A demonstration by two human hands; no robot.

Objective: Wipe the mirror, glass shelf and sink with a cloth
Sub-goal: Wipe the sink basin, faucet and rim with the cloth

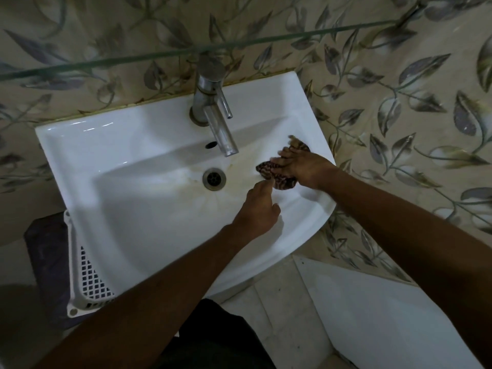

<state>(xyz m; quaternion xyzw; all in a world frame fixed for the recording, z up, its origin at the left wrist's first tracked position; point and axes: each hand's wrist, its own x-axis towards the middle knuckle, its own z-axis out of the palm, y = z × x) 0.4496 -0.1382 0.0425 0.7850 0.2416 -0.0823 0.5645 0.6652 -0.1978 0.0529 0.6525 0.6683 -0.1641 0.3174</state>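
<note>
Against the right wall of the sink (111,198), my right hand (300,166) presses the cloth (277,177) flat to the porcelain, fingers straight and spread over it — the cloth shows past my fingertips toward the back rim and beneath my palm toward the drain (213,178). My left hand (257,211) sits just beside it, nearer the front rim, fingers loosely extended and grasping nothing, one fingertip close to the cloth's edge; I cannot tell if it touches. The cloth is dark, brown-patterned and bunched. Yellowish staining rings the drain. The tap (213,102) juts from the back rim — its spout overhangs the basin left of my right hand. The glass shelf (186,50) crosses above; a white basket (85,272) stands below the sink's left front corner.
</note>
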